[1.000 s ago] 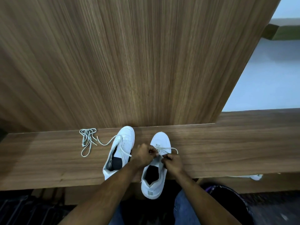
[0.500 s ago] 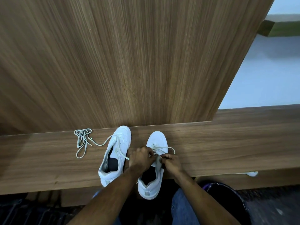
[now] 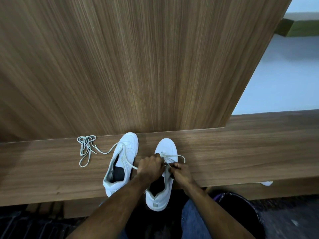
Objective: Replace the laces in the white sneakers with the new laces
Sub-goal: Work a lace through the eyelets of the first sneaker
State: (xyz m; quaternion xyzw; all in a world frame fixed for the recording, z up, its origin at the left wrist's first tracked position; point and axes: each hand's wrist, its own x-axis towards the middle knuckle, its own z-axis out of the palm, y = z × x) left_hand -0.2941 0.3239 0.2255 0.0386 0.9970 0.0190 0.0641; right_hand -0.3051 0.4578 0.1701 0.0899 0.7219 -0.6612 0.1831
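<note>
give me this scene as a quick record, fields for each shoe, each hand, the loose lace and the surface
right sneaker: on wooden ledge, heel overhanging its edge
left sneaker: beside it, lace trailing left
left hand: gripping the right sneaker's lace
right hand: pinching the same lace
loose lace: bundled on ledge, left of shoes

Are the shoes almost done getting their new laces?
Not yet. Both hands, left hand and right hand, are working a lace on the right sneaker. The left sneaker is only partly laced, its lace trailing beside a loose bundle.
</note>
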